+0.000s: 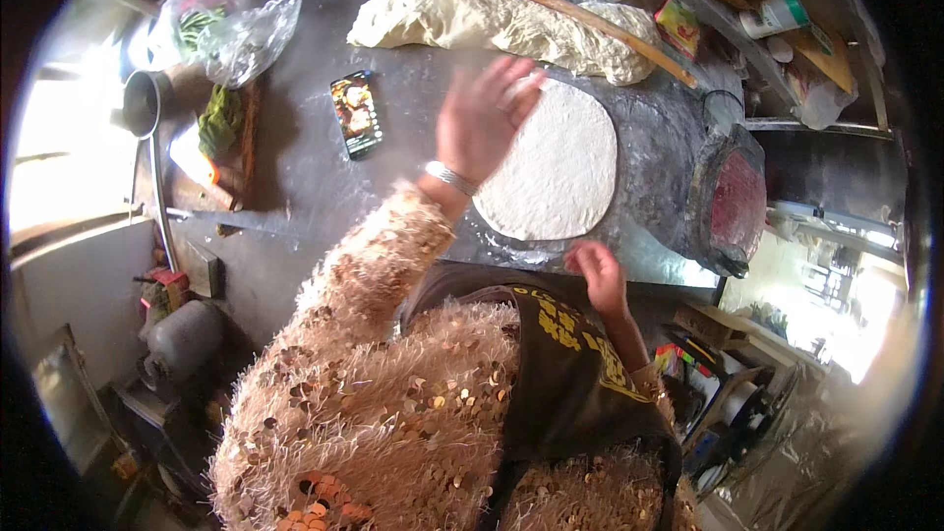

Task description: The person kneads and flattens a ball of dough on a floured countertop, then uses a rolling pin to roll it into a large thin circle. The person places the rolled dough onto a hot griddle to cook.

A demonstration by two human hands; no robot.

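Observation:
A flat, rounded sheet of dough (557, 169) lies on the grey, flour-dusted worktop (413, 140) before me. Over its upper left edge, my left hand (479, 114) is spread and blurred by motion, with nothing seen in it. Whether its palm touches the dough I cannot tell. My right hand (601, 273) hovers by the worktop's front edge, just below the sheet, its fingers loosely curled around nothing visible. Behind the sheet stretches a long, lumpy mass of dough (457, 18). A thin wooden rolling pin (568, 9) rests slantwise across that mass.
Left of my left hand lies a lit smartphone (356, 114). Further left are a clear plastic bag (251, 37), dark green leafy vegetables (220, 122) on a wooden board and a metal pot (145, 99). At right stands a round, dark-rimmed object (737, 199) with a reddish face.

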